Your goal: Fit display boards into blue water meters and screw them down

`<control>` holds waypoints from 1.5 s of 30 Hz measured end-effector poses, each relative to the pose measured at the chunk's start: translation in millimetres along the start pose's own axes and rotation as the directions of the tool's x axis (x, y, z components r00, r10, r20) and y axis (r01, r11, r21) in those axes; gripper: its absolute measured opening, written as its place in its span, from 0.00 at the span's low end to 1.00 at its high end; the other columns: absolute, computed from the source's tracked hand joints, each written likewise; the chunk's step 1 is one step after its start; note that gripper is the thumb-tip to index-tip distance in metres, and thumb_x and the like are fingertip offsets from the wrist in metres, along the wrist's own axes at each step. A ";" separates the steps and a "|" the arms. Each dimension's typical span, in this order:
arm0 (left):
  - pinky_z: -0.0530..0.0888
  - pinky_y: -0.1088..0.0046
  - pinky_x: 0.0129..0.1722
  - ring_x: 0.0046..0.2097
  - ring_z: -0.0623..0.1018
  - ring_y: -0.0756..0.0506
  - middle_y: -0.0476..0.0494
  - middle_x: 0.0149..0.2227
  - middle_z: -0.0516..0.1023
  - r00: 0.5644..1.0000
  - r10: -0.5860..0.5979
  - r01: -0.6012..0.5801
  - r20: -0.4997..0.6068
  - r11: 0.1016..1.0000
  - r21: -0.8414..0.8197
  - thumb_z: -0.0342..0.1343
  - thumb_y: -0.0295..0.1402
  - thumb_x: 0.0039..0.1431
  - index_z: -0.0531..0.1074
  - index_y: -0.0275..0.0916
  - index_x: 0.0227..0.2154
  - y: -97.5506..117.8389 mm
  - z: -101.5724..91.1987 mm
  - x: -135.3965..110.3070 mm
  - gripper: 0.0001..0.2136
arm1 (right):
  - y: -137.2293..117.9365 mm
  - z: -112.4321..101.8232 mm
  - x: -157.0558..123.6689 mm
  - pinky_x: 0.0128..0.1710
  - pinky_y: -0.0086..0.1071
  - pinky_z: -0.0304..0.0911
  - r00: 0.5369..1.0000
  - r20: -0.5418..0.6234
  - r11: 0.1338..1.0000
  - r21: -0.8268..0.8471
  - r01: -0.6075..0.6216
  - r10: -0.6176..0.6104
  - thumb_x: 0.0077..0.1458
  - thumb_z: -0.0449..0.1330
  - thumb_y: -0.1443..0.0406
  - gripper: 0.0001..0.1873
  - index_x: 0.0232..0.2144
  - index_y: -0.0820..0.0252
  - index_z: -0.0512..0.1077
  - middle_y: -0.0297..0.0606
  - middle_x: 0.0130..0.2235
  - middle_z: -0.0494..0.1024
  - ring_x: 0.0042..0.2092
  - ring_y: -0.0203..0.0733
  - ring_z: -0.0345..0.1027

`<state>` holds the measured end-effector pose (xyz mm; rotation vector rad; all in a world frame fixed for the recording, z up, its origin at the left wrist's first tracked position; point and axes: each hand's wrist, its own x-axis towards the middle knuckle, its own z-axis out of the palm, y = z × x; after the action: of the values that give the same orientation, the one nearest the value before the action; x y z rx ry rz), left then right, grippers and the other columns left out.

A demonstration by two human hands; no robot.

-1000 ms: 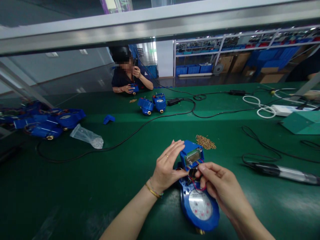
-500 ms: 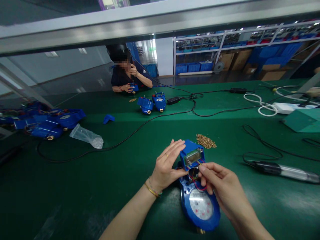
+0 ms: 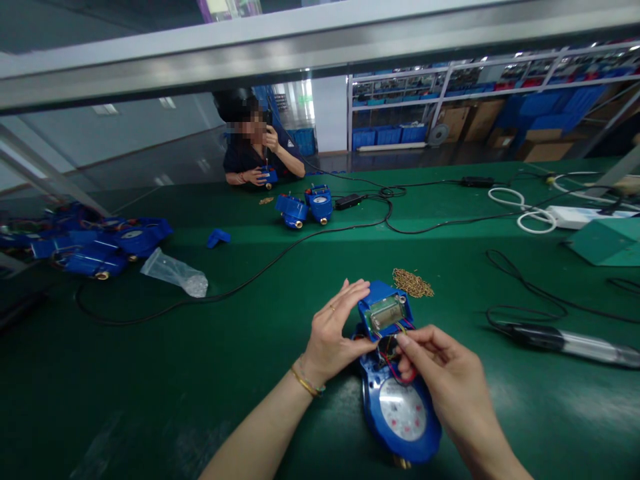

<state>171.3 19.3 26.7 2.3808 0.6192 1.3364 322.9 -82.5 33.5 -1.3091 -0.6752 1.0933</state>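
Note:
A blue water meter point(image 3: 403, 410) with a round dial lies on the green table in front of me. Its box-shaped housing point(image 3: 386, 310) is tilted up at the far end, with a circuit board showing inside. My left hand point(image 3: 337, 327) steadies that housing from the left, fingers against its side and thumb near the opening. My right hand point(image 3: 440, 367) pinches thin coloured wires point(image 3: 400, 373) at the gap between housing and dial. The fingertips partly hide the wires' ends. Just beyond the housing is a pile of small brass screws point(image 3: 413, 283).
A black and silver electric screwdriver point(image 3: 570, 343) lies at right. Several blue meters point(image 3: 95, 257) are heaped at left beside a clear plastic bag point(image 3: 175, 273). Black cable point(image 3: 280, 257) crosses the table. Two meters point(image 3: 306, 207) stand farther back, before a co-worker point(image 3: 263, 157). A metal beam point(image 3: 320, 40) spans overhead.
The housing has tipped slightly, so more of its board faces me. My right hand has shifted a little with the wires, staying at the gap. My left hand is almost unmoved.

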 end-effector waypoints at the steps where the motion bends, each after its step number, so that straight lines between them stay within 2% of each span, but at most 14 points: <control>1: 0.68 0.49 0.64 0.58 0.75 0.38 0.34 0.55 0.76 1.000 0.000 0.000 -0.001 1.000 -0.002 0.67 0.29 0.50 0.66 0.35 0.56 0.0 0.0 -0.1 0.30 | 1.4 -0.4 -0.1 0.23 0.26 0.66 1.000 0.007 1.000 0.005 0.006 -0.006 0.44 0.72 0.50 0.21 0.27 0.62 0.75 0.36 0.20 0.75 0.20 0.35 0.67; 5: 0.67 0.47 0.64 0.58 0.75 0.38 0.34 0.55 0.76 1.000 -0.003 0.003 -0.004 1.000 -0.008 0.67 0.29 0.50 0.66 0.35 0.56 -0.4 -0.3 0.0 0.29 | 3.1 -0.4 0.2 0.23 0.25 0.65 1.000 0.017 0.999 0.035 0.003 -0.004 0.48 0.70 0.51 0.20 0.26 0.62 0.76 0.37 0.21 0.75 0.22 0.33 0.67; 12: 0.67 0.46 0.64 0.58 0.75 0.37 0.34 0.55 0.76 0.999 0.033 -0.033 0.005 0.999 0.012 0.67 0.29 0.51 0.66 0.36 0.56 -1.1 -0.4 0.3 0.29 | 1.6 1.6 1.1 0.23 0.24 0.64 1.000 -0.025 0.992 0.123 -0.014 0.018 0.43 0.73 0.52 0.20 0.25 0.62 0.77 0.37 0.23 0.75 0.22 0.32 0.66; 19: 0.67 0.48 0.64 0.58 0.75 0.39 0.34 0.55 0.76 0.998 0.067 -0.067 -0.020 0.998 0.009 0.67 0.30 0.52 0.66 0.36 0.56 -1.1 0.3 1.0 0.29 | 1.3 2.3 0.5 0.24 0.24 0.65 0.998 -0.066 0.994 0.112 -0.017 0.024 0.38 0.75 0.52 0.20 0.26 0.62 0.79 0.36 0.21 0.74 0.23 0.33 0.66; 26: 0.67 0.45 0.64 0.58 0.75 0.38 0.35 0.55 0.76 1.000 0.016 -0.016 -0.003 1.000 -0.010 0.67 0.30 0.52 0.67 0.37 0.57 -0.3 -0.4 0.4 0.29 | 1.3 3.0 0.3 0.24 0.24 0.65 0.995 -0.092 0.995 0.102 -0.018 0.027 0.37 0.75 0.51 0.22 0.26 0.62 0.78 0.37 0.22 0.75 0.23 0.34 0.67; 45: 0.67 0.44 0.64 0.57 0.76 0.37 0.35 0.54 0.77 1.000 0.027 -0.027 0.006 0.999 -0.020 0.67 0.28 0.50 0.67 0.37 0.56 -1.5 1.8 -0.4 0.29 | 1.2 2.4 1.1 0.23 0.25 0.63 0.998 -0.053 0.998 0.058 -0.025 0.028 0.40 0.73 0.49 0.23 0.26 0.62 0.76 0.36 0.19 0.73 0.21 0.33 0.66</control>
<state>172.3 20.3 24.9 2.3844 0.5717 1.3393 320.8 -80.6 32.5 -1.2967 -0.5846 1.0874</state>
